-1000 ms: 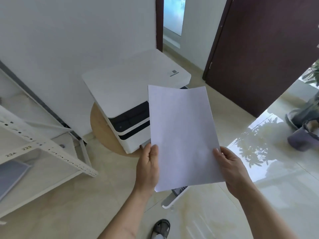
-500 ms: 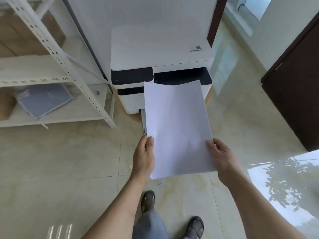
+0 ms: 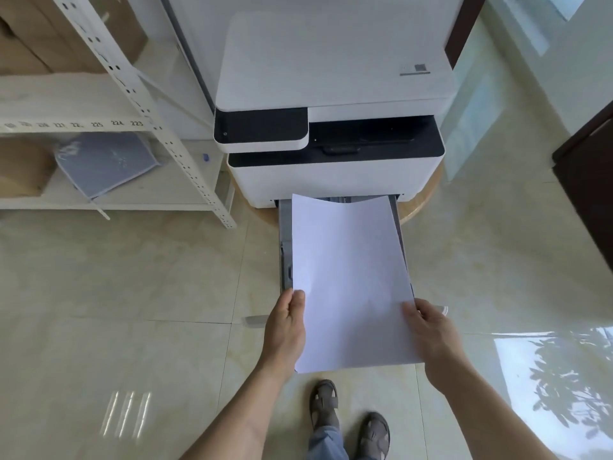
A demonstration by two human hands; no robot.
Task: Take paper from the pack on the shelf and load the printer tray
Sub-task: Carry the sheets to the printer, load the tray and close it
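I hold a thin stack of white paper (image 3: 348, 280) by its near edge, my left hand (image 3: 287, 327) on the left side and my right hand (image 3: 431, 333) on the right. The sheets hang over the pulled-out grey printer tray (image 3: 284, 247), their far edge curling near the tray slot. The white and black printer (image 3: 331, 94) sits on a low round wooden stand (image 3: 421, 204). A pack of paper in a bluish wrapper (image 3: 106, 161) lies on the lower shelf at left.
A white metal shelf rack (image 3: 139, 104) with cardboard boxes (image 3: 20, 167) stands left of the printer. A dark door (image 3: 587, 180) is at the right. The floor is glossy beige tile, and my sandalled feet (image 3: 348, 416) are below the paper.
The view has swung to face the printer squarely and come closer. The paper has dropped from in front of the printer down over the open tray.
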